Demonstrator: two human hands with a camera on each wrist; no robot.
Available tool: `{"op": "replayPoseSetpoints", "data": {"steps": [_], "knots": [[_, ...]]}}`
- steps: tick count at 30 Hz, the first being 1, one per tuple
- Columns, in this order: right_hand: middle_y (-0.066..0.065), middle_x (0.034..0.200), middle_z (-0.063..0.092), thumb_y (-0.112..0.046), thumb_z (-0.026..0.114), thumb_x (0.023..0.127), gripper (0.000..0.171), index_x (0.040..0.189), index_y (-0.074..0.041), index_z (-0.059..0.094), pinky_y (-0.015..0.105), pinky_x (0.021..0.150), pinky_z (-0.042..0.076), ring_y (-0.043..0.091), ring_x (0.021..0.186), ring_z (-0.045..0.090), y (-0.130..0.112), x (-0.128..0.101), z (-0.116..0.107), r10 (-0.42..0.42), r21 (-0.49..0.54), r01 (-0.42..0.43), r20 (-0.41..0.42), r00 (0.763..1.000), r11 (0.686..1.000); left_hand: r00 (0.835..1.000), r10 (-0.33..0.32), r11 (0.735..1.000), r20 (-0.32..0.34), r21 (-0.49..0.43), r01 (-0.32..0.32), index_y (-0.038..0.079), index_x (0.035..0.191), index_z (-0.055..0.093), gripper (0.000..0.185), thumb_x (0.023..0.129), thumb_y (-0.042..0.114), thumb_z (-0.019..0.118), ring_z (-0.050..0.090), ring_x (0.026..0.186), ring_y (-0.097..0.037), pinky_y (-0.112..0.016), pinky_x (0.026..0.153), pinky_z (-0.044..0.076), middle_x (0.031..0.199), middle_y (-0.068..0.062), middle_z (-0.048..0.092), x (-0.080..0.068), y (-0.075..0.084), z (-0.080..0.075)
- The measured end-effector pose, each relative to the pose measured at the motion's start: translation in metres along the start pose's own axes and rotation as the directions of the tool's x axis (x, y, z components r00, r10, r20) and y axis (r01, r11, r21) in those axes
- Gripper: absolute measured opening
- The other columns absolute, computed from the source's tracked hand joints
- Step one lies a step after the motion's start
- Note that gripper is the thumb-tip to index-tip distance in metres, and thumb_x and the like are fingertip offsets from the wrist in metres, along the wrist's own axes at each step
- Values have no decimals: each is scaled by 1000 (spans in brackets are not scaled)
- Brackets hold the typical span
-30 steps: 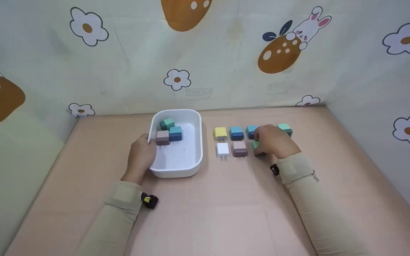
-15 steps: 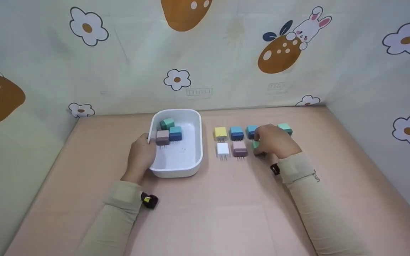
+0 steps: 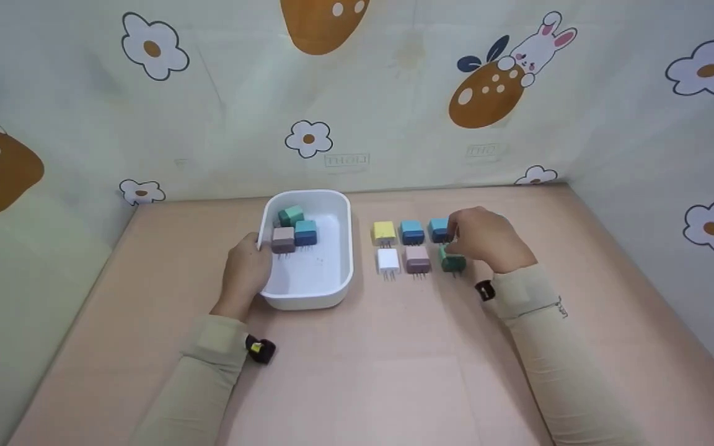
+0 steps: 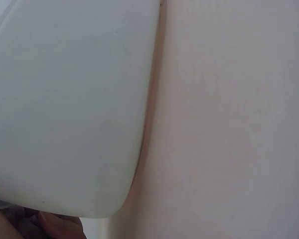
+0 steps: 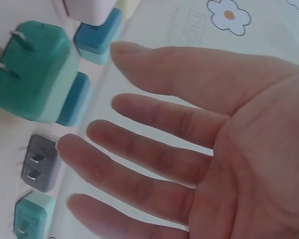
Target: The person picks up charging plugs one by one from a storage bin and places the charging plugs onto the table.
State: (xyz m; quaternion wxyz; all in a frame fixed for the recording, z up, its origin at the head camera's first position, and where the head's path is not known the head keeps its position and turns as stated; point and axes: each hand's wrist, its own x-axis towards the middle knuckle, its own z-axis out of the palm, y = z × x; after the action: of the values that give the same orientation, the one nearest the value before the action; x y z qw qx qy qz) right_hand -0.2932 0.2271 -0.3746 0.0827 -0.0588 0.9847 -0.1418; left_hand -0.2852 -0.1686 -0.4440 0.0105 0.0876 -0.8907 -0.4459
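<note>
Fingers of your right hand (image 3: pixel 484 238) are spread and hold nothing, so move it off the dark green plug (image 3: pixel 453 262) lying at its 7 o'clock, while your left hand (image 3: pixel 246 272) grips the white tub (image 3: pixel 307 296) steady.

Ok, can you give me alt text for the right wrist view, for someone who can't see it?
An open right hand with straight, spread fingers hovers beside a green plug lying on the table, holding nothing. Blue plugs, a grey plug and another green one lie around it.
</note>
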Motion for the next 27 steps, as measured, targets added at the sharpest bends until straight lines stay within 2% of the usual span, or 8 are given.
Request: {"op": "replayPoseSetpoints", "data": {"steps": [8,15,19,27], "knots": [[16,110,73,-21,79,96,32,120,0,74,51,88,57,33,97,66,-4,-5,-5,-24,-5,24,-78,997,1000,1000,-4,1000,16,-2,4,-5,154,47,51,114,23,35,59,135,-43,-58,114,46,152,-26,56,0,1,-1],[17,116,73,-21,78,97,32,121,0,75,54,92,57,34,101,68,-11,-6,-6,-42,-12,41,-113,993,999,1000,-6,1000,20,3,6,-5,154,48,50,114,23,36,61,132,-42,-58,112,48,150,-26,58,1,1,-2],[16,114,74,-21,79,97,30,118,0,76,53,91,58,34,99,68,-14,-9,-7,-58,-21,56,-150,987,998,1000,-4,1000,16,-1,4,-5,152,49,49,114,23,36,62,129,-42,-57,110,50,148,-26,59,0,1,-1],[14,111,75,-20,79,96,24,112,-2,78,52,87,59,32,97,70,-27,-16,-8,-149,-59,139,-217,965,989,1000,-21,1000,17,15,20,-3,154,47,50,115,26,37,62,130,-40,-56,111,50,150,-25,58,0,1,-1]]}}
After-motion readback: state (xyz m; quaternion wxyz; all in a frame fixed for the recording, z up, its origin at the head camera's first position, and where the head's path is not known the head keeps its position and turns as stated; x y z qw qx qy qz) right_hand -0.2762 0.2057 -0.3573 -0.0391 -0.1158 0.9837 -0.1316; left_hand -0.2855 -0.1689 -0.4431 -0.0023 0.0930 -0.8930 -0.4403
